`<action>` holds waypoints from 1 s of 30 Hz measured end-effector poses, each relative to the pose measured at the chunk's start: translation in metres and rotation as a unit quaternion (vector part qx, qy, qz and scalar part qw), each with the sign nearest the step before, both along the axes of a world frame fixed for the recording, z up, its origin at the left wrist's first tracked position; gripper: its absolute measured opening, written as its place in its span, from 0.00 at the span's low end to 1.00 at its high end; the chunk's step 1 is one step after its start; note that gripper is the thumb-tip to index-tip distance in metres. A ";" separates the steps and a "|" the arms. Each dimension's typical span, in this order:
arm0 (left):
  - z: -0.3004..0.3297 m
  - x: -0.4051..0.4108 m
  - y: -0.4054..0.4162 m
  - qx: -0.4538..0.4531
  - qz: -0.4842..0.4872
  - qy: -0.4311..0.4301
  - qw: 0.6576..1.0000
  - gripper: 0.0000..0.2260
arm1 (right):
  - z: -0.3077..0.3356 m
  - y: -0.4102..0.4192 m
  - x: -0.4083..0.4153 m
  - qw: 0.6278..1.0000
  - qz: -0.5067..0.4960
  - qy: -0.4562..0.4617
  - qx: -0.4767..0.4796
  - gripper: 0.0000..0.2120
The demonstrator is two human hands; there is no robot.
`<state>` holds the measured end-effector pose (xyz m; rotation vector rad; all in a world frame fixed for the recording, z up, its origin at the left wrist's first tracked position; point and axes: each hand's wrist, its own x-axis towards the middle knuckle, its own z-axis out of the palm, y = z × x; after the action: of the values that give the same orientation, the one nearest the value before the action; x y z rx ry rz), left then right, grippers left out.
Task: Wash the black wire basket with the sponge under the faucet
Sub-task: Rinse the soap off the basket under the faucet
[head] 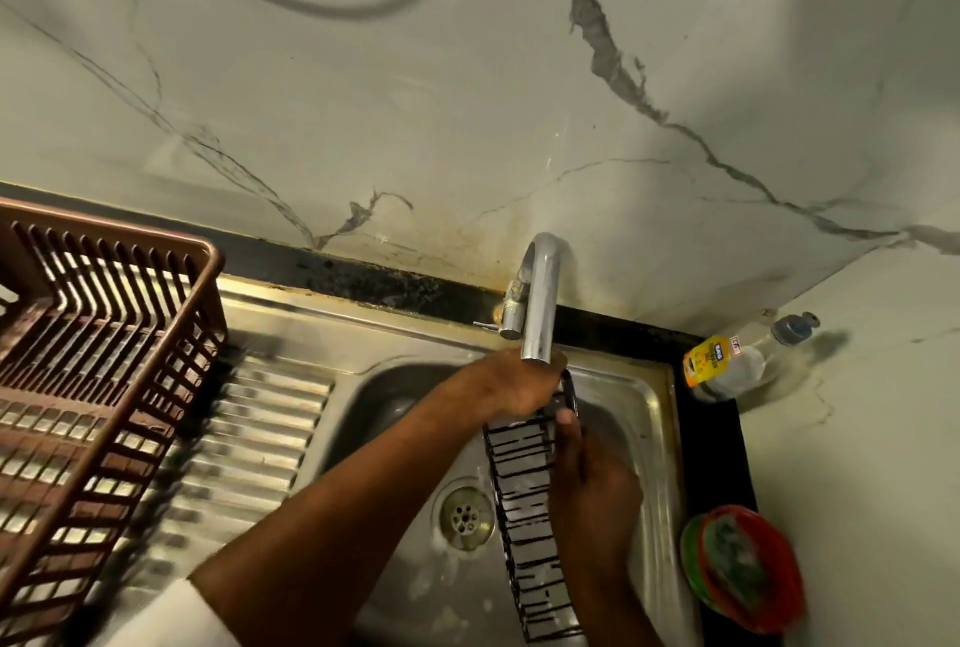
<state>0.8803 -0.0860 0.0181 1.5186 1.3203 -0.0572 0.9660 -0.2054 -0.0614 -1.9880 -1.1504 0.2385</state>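
My right hand [592, 485] grips the black wire basket [530, 506] along its right side over the sink [654, 417]. At twelve o'clock my left hand [511, 381] clasps its top end, just under the faucet [540, 303].

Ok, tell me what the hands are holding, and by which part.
Both hold the black wire basket. The left hand grips its top end, beneath the faucet; the right hand holds its right side. Whether a sponge is in either hand cannot be told.
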 end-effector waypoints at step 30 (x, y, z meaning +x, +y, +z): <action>-0.025 -0.007 0.013 -0.084 0.059 -0.074 0.992 0.20 | -0.009 -0.014 0.001 0.978 0.111 -0.154 -0.091 0.35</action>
<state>0.8734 -0.0731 -0.0071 1.2763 1.2517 0.0209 0.9674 -0.2196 -0.0704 -2.1048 -1.6030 0.1559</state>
